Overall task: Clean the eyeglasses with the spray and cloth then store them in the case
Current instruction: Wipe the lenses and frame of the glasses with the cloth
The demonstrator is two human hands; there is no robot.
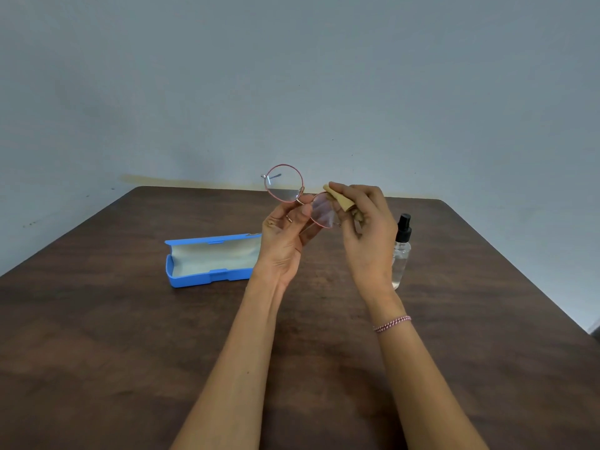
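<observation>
Round eyeglasses (pixel 285 183) with a thin red frame are held up above the table, tilted down to the right. My left hand (pixel 285 235) pinches them at the bridge between thumb and fingers. My right hand (pixel 367 228) grips a folded tan cloth (pixel 339 200) pressed against the lower right lens. A blue case (pixel 207 274) with a pale lining lies open on the table, left of my left hand. A clear spray bottle (pixel 402 251) with a black nozzle stands upright just right of my right hand.
The dark brown wooden table (pixel 97 336) runs back to a grey wall (pixel 292 76). Its right edge slants down at the far right. A red and white string bracelet (pixel 391 323) circles my right wrist.
</observation>
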